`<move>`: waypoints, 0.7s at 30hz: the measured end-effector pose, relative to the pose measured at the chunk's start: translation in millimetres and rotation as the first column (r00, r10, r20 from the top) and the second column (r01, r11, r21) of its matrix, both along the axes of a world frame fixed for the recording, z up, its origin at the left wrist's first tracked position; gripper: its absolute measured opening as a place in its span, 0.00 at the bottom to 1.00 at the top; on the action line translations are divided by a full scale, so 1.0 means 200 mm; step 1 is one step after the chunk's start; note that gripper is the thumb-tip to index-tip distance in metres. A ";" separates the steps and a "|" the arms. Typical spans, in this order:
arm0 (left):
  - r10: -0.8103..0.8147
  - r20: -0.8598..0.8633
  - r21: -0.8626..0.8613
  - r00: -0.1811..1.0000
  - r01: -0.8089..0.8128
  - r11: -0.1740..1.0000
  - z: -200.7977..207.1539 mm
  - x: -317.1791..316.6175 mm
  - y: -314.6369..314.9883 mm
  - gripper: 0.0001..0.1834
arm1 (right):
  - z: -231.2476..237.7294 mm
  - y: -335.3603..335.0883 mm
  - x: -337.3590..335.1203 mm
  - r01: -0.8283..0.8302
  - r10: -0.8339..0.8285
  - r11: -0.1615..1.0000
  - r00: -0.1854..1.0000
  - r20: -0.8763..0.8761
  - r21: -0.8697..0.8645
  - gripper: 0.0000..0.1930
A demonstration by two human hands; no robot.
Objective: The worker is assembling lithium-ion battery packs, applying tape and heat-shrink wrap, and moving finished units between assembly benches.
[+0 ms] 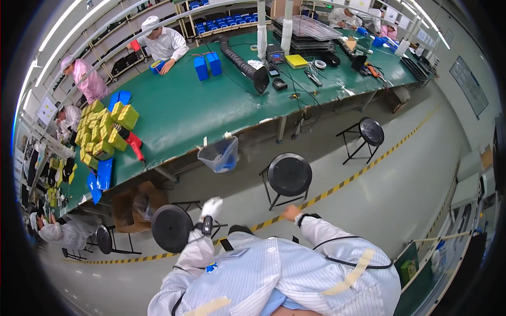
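Note:
My left hand (212, 208), in a white glove, hangs in front of my body beside a black round stool (172, 228). Its fingers look curled in, and nothing shows in them. A black device is strapped on that wrist. My right hand (290, 212), bare, is over the floor just below another black stool (290, 174). Its fingers are also curled, with no object visible. Neither hand touches the green workbench (179, 124) ahead. On the bench's left lie a pile of yellow-green wrapped blocks (97, 129) and a red power screwdriver (135, 145).
A clear plastic bin (220, 155) hangs from the bench edge. Blue battery packs (207, 66), a black duct-like part (245, 66) and stacked trays (305, 32) stand on top. A third stool (371, 131) stands right. Striped tape (337, 188) crosses the floor. Co-workers (161, 45) sit beyond the bench.

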State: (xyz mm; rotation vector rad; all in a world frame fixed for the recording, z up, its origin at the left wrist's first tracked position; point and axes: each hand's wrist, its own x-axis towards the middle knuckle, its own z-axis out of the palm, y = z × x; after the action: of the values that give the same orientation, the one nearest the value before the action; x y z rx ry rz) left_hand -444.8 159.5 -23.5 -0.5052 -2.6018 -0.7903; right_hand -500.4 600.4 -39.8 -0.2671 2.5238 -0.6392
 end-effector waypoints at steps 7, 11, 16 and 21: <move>0.377 0.553 0.162 0.743 -0.541 0.826 0.71 -1.70 -0.60 0.18 | 0.63 -1.12 -1.48 -0.108 0.009 0.867 0.979 -0.201 -0.487 0.19; 0.501 0.512 0.206 0.698 -0.666 0.717 0.83 -2.75 -0.84 0.40 | 0.81 -1.73 -2.40 0.008 -0.080 0.826 0.991 -0.103 -0.564 0.25; 0.712 0.471 -0.062 0.521 -0.785 0.616 0.92 -3.81 -1.03 0.52 | 0.93 -2.33 -3.28 0.039 -0.168 0.900 0.950 -0.263 -0.435 0.34; 0.700 0.602 -0.160 0.385 -0.801 0.578 0.92 -4.44 -1.11 0.57 | 0.97 -2.67 -3.97 0.152 -0.301 0.928 0.844 -0.444 -0.340 0.42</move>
State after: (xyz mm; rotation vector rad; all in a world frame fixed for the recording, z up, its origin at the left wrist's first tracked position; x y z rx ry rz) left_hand -1333.3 -61.9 160.7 1.1766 -2.7790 -0.8744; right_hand -1295.2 66.5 154.9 -0.2567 2.9700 -1.1769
